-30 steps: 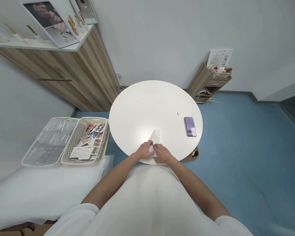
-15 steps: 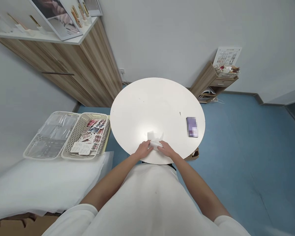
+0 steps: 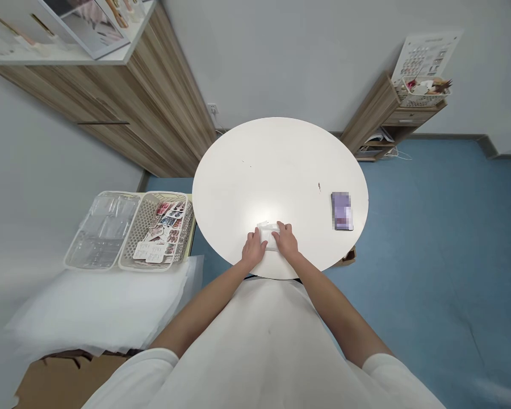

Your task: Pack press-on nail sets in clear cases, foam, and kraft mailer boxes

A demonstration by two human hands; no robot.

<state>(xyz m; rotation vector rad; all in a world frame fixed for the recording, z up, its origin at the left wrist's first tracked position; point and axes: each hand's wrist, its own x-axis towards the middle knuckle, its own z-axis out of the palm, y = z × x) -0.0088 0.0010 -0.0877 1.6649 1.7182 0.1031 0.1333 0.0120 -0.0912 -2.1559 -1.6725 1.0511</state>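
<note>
A small white wrapped packet point(image 3: 269, 237) lies on the round white table point(image 3: 276, 170), near its front edge. My left hand point(image 3: 254, 249) grips the packet's left side, fingers bent and thumb reaching over it. On the right side, my right hand point(image 3: 287, 241) holds it with the thumb on top and the fingers at the far corner. The packet looks flat and roughly square; its wrapping is thin and white, and what is inside is hidden. Toward the table's right edge lies a purple phone-like object point(image 3: 342, 211), its surface pixelated.
White baskets point(image 3: 128, 250) with printed cards and clear plastic packs stand left of the table. White sheets point(image 3: 111, 307) lie in front of them. A wooden cabinet point(image 3: 162, 96) is at the back left, a small shelf unit point(image 3: 370, 113) at the back right.
The loose wrapping that stuck up beyond my hands is now folded down into a flat packet. My right hand's fingers have moved forward to its far corner. The camera view has shifted slightly.
</note>
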